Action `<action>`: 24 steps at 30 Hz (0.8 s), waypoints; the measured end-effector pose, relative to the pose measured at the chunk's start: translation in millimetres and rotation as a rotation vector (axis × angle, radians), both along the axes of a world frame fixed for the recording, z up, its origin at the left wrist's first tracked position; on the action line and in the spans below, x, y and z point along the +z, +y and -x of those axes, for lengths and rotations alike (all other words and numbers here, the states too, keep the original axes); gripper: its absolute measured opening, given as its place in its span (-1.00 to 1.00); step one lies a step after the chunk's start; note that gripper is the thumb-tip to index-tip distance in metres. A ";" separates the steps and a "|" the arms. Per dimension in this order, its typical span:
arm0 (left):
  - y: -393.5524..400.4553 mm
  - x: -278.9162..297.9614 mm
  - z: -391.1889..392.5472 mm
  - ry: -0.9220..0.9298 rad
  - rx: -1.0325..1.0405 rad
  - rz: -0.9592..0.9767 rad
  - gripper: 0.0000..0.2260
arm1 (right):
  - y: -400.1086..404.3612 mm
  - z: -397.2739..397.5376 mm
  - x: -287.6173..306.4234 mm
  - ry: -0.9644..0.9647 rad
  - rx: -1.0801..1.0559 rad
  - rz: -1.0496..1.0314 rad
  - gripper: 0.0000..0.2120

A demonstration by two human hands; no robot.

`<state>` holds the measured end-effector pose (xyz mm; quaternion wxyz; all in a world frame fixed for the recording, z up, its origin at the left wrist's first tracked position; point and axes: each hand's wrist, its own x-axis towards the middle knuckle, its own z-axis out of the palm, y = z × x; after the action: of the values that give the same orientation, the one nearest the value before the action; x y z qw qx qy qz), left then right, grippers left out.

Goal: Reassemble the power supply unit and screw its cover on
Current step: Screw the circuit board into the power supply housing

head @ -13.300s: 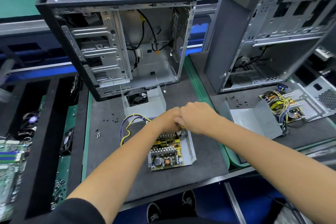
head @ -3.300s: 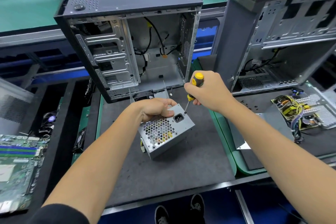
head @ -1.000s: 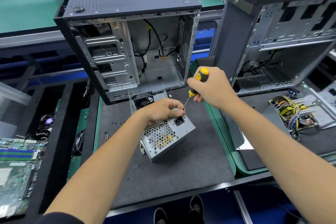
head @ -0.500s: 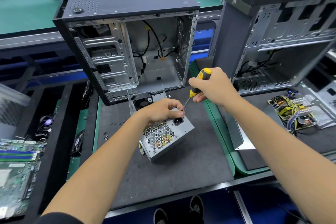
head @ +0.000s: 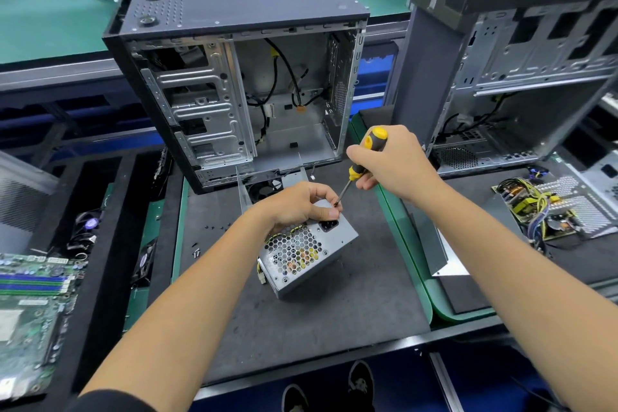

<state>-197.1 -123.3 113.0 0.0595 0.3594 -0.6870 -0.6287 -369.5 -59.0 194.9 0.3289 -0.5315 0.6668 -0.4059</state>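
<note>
Power supply unit [head: 306, 252] closed up since start; screwdriver [head: 363, 162] now in right hand [head: 393, 162].

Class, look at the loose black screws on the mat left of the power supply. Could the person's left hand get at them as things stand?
Probably yes, but not at once: the left hand grips the power supply and would have to release it. The screws lie uncovered on the mat nearby.

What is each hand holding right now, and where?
Right hand grips the screwdriver by its handle; left hand holds the power supply unit at its top edge.
</note>
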 end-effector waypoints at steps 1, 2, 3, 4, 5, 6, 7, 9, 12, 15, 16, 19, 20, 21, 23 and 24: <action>0.3 0.4 0.1 0.002 0.004 -0.006 -0.94 | 0.5 0.5 0.5 -0.002 -0.004 0.004 -0.79; 0.6 0.6 0.1 0.002 0.006 -0.010 -0.94 | 0.9 1.2 1.2 -0.004 -0.009 0.008 -0.79; 0.6 0.8 0.3 -0.001 0.006 -0.009 -0.94 | 1.2 2.2 2.0 -0.007 -0.012 0.011 -0.78; 0.5 0.5 0.5 -0.010 0.006 0.000 -0.94 | 1.4 2.9 2.8 -0.010 -0.014 0.014 -0.78; 0.3 0.3 0.4 -0.023 0.007 0.014 -0.94 | 1.7 3.5 3.4 -0.013 -0.015 0.018 -0.79; -0.2 0.0 0.8 -0.039 0.009 0.028 -0.94 | 2.1 3.9 3.7 -0.017 -0.017 0.022 -0.79; -0.4 0.0 0.8 -0.051 0.010 0.036 -0.94 | 2.4 4.2 3.9 -0.022 -0.019 0.025 -0.79; -0.6 -0.1 1.2 -0.055 0.013 0.036 -0.93 | 2.9 4.8 4.0 -0.028 -0.016 0.026 -0.80; -0.3 -0.4 1.4 -0.037 0.022 0.011 -0.92 | 4.0 4.8 3.2 -0.024 -0.006 0.023 -0.81; 0.2 0.3 0.2 -0.038 0.028 0.000 -0.92 | 4.7 4.8 1.9 -0.032 -0.009 0.020 -0.81; 0.4 0.6 -0.1 -0.036 0.030 -0.005 -0.93 | 4.9 4.8 1.5 -0.034 -0.011 0.020 -0.81; 1.5 0.9 -1.0 -0.025 0.038 -0.021 -0.94 | 4.6 5.9 1.3 -0.035 -0.016 0.017 -0.83; 1.7 0.7 -1.2 -0.021 0.042 -0.027 -0.94 | 4.5 6.1 0.8 -0.029 -0.016 0.017 -0.83; 1.9 0.6 -1.1 -0.015 0.044 -0.035 -0.95 | 4.3 6.1 0.5 -0.024 -0.015 0.018 -0.82; 1.9 0.8 -0.9 -0.008 0.038 -0.044 -0.95 | 3.9 5.2 -0.5 -0.022 -0.015 0.017 -0.82; 1.8 1.0 -0.8 -0.009 0.035 -0.045 -0.95 | 3.6 4.4 -0.9 -0.018 -0.014 0.017 -0.83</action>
<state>-196.3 -121.4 114.0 0.0592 0.3753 -0.6665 -0.6414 -373.9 -55.3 194.0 0.3278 -0.5257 0.6640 -0.4186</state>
